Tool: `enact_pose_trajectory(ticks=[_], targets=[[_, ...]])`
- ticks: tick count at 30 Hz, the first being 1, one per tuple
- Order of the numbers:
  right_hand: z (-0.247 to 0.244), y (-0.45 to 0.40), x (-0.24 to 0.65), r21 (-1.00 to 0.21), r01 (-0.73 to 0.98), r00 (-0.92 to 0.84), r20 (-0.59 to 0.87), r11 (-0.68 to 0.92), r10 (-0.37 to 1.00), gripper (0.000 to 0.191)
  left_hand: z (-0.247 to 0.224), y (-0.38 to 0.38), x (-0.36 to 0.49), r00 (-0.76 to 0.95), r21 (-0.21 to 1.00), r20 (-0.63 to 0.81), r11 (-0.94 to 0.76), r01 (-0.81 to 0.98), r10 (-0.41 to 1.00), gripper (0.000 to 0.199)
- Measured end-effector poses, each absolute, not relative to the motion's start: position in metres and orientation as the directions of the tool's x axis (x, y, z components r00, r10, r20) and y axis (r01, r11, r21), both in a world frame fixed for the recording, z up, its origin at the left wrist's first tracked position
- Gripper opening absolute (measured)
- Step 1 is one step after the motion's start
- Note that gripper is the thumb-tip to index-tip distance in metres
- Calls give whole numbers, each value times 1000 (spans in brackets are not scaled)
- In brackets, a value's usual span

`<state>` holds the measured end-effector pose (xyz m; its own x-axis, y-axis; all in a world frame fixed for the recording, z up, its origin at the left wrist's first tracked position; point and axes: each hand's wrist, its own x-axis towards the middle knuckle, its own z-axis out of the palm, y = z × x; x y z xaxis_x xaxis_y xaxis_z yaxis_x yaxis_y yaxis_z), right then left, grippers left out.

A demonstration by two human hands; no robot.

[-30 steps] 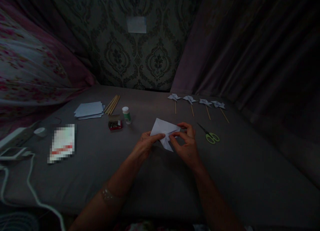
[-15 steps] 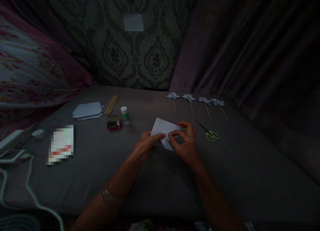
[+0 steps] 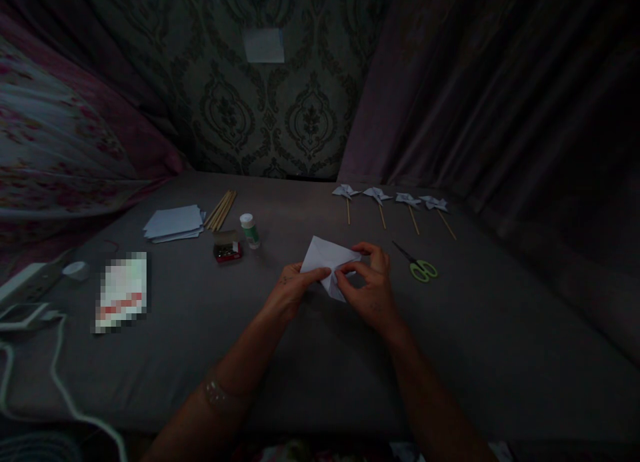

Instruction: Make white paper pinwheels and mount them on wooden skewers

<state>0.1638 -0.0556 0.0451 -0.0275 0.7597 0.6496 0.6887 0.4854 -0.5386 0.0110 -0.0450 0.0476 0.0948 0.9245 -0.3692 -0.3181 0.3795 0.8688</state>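
A white sheet of paper (image 3: pixel 325 254), creased and partly folded, is held up between both hands over the grey cloth. My left hand (image 3: pixel 295 285) grips its left side, the thumb flat on top near the middle and the fingers hidden beneath. With thumb and index finger, my right hand (image 3: pixel 371 285) pinches the paper near its centre, while other fingers curl by its right corner. Green-handled scissors (image 3: pixel 423 270) lie to the right of my right hand. Farther back on the right lie several paper pinwheels (image 3: pixel 377 195) on wooden sticks.
Left of my hands stand a glue bottle (image 3: pixel 250 231) and a small open red box (image 3: pixel 229 251) of metal bits. Behind them are wooden sticks (image 3: pixel 221 210) and stacked paper (image 3: pixel 174 223). A blurred packet (image 3: pixel 123 292), power strip (image 3: pixel 33 282) and white cable (image 3: pixel 65 389) lie far left.
Both hands stay almost in place on the paper, with only a very slight shift of the right fingertips at its centre. The whole view has shifted slightly.
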Motion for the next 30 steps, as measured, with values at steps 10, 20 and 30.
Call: enact_pose_trajectory(ticks=[10, 20, 30], targets=[[44, -56, 162, -507, 699, -46, 672, 504, 739, 6, 49, -45, 14, 33, 872, -380, 370, -320, 925, 24], [45, -55, 162, -833, 413, 248, 491, 367, 835, 38, 45, -43, 14, 11, 851, -373, 347, -394, 928, 19], [40, -54, 143, -981, -175, 91, -107, -89, 990, 33, 45, -46, 18, 15, 837, -377, 347, -423, 926, 13]])
